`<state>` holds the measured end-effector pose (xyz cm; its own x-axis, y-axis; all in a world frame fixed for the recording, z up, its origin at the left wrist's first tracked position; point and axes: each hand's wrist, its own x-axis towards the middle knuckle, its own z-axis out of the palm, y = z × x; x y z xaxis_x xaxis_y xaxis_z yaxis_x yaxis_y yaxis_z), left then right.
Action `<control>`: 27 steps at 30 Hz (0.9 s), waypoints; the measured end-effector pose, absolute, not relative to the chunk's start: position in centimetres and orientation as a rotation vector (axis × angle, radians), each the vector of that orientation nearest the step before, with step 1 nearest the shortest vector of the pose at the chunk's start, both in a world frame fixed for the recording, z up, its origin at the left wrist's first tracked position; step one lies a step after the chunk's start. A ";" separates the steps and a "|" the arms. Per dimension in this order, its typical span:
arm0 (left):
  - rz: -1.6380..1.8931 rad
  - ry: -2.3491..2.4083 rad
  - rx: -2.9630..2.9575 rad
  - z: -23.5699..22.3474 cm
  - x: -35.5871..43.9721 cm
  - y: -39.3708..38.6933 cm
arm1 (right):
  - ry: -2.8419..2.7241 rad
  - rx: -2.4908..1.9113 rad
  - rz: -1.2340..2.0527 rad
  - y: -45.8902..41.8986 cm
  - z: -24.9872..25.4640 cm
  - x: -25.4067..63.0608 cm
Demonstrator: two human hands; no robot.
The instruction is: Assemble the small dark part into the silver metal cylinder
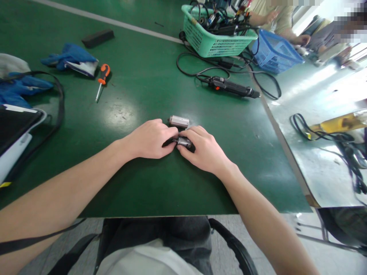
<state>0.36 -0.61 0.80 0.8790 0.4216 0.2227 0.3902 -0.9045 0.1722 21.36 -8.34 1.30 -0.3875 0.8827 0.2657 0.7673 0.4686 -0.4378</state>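
On the green tabletop, my two hands meet just above the front edge. My right hand curls round a small silver metal cylinder that looks like a small motor. Fingers closed, my left hand pinches at the cylinder's left end, where a dark part shows between thumb and forefinger; its kind is hidden. Just beyond the fingertips lies a second silver metal cylinder on its side, apart from the one in hand.
A black electric screwdriver with its cable lies back right. Behind it stand a green basket of cables and parts and a blue basket. Left are an orange-handled screwdriver, blue gloves and a black block. Other people sit back right.
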 end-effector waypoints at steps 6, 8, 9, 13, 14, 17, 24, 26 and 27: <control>0.400 0.641 2.926 0.8 0.4 -0.6 | -2.253 -1.383 0.336 -8.3 1.3 21.4; 0.398 0.638 2.929 0.7 0.4 -0.6 | -2.253 -1.381 0.336 -8.3 1.3 21.4; 0.396 0.638 2.931 0.7 0.4 -0.6 | -2.255 -1.378 0.337 -8.3 1.3 21.4; 0.392 0.642 2.933 0.6 0.4 -0.6 | -2.258 -1.369 0.337 -8.3 1.3 21.4; 0.392 0.641 2.932 0.6 0.4 -0.6 | -2.255 -1.366 0.337 -8.3 1.3 21.4; 0.395 0.645 2.928 0.6 0.4 -0.5 | -2.249 -1.360 0.336 -8.3 1.3 21.5; 0.396 0.634 2.930 0.7 0.3 -0.6 | -2.258 -1.361 0.333 -8.2 1.3 21.5; 0.393 0.635 2.934 0.7 0.3 -0.6 | -2.264 -1.358 0.328 -8.2 1.3 21.5; 0.394 0.635 2.935 0.7 0.3 -0.6 | -2.265 -1.356 0.325 -8.2 1.3 21.5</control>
